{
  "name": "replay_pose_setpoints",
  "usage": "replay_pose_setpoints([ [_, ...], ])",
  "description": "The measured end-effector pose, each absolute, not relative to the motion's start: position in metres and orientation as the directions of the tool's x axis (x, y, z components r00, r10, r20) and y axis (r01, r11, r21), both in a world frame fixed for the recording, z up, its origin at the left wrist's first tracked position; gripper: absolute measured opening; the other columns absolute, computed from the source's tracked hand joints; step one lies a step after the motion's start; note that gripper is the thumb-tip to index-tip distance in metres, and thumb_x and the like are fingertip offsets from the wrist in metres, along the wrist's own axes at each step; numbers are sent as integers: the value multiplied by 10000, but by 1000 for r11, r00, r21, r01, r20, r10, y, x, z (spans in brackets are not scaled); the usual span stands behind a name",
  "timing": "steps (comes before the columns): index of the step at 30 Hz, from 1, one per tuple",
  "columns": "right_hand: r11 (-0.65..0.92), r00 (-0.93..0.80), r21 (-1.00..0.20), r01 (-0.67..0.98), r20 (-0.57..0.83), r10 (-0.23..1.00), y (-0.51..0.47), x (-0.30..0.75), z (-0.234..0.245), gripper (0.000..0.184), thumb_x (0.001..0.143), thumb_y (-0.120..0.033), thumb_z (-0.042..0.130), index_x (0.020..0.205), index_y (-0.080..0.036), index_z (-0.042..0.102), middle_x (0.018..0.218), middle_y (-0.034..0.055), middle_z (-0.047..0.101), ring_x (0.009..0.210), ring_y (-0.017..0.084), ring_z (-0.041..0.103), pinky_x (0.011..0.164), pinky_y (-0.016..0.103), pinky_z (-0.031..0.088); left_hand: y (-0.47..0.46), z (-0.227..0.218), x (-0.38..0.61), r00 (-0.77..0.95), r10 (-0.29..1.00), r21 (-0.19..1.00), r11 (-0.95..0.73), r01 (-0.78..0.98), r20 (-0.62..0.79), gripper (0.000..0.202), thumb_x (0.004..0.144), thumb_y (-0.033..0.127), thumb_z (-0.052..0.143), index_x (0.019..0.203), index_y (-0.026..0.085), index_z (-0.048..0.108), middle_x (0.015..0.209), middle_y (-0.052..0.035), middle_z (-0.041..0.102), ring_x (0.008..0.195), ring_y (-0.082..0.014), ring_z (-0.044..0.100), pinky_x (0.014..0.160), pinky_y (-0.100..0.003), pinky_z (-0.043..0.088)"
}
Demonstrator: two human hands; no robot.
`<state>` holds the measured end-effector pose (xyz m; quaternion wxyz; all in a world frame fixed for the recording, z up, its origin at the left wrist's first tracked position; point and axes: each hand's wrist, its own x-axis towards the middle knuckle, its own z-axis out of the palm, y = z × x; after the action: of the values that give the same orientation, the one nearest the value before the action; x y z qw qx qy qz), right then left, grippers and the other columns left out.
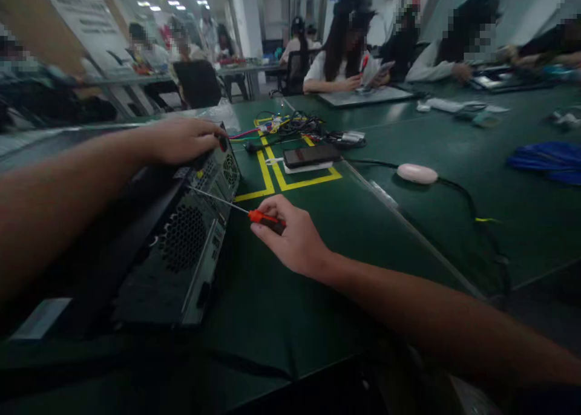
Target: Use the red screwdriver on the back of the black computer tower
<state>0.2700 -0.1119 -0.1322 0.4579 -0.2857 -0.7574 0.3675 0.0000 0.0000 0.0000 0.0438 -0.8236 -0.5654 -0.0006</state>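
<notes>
A dark desktop computer case (206, 203) lies at the left, its rear panel with a honeycomb vent and fan grille facing right. My left hand (184, 141) lies over the far end of its top, fingertips bent over the rear edge. A small dark reddish spot by those fingertips is too unclear to name. My right hand (297, 236) is closed around the red and black handle of a screwdriver (267, 220). The screwdriver's thin shaft points left, and its tip meets the upper edge of the rear panel; a screw there cannot be made out.
Beyond the case are a bundle of cables (302, 124), a black smartphone (312, 155) and yellow tape lines (302, 184) on the green table (281, 318). A pale pink oval object (416, 173) sits by a black cable. Blue cloth-like material (547, 161) lies right. People sit across.
</notes>
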Motion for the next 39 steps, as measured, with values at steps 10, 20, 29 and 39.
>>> replay_pose_setpoints([
  [10, 542, -434, -831, 123, 446, 783, -114, 272, -128, 171, 954, -333, 691, 1058, -220, 616, 971, 21, 713, 805, 175, 640, 755, 332, 480, 6, -3, -6, 371, 928, -48, -369, 928, 44, 729, 991, 534, 253, 1463, 129, 633, 1479, -161, 639, 1369, -338, 591, 1206, -496, 409],
  [20, 555, -430, -828, 75, 475, 767, -113, 270, -130, 143, 983, -318, 682, 1032, -185, 663, 865, 3, 684, 749, 156, 628, 726, 314, 480, 4, -2, -3, 354, 935, -55, -352, 934, 35, 716, 994, 510, 252, 1482, 136, 619, 1483, -141, 634, 1371, -314, 582, 1213, -473, 398],
  [29, 637, -434, -759, 135, 533, 727, -110, 269, -131, 193, 1055, -332, 592, 1048, -185, 717, 1000, 56, 746, 904, 195, 682, 836, 346, 509, 7, -3, -5, 366, 930, -55, -363, 930, 44, 717, 983, 512, 262, 1461, 131, 636, 1472, -141, 642, 1377, -323, 585, 1211, -478, 404],
  [39, 571, -436, -812, 124, 472, 766, -115, 272, -130, 237, 926, -321, 734, 1082, -229, 581, 903, -12, 675, 775, 167, 630, 759, 338, 500, 7, -3, -5, 361, 932, -60, -359, 931, 40, 718, 990, 511, 255, 1481, 135, 620, 1517, -126, 613, 1411, -299, 558, 1229, -456, 375],
])
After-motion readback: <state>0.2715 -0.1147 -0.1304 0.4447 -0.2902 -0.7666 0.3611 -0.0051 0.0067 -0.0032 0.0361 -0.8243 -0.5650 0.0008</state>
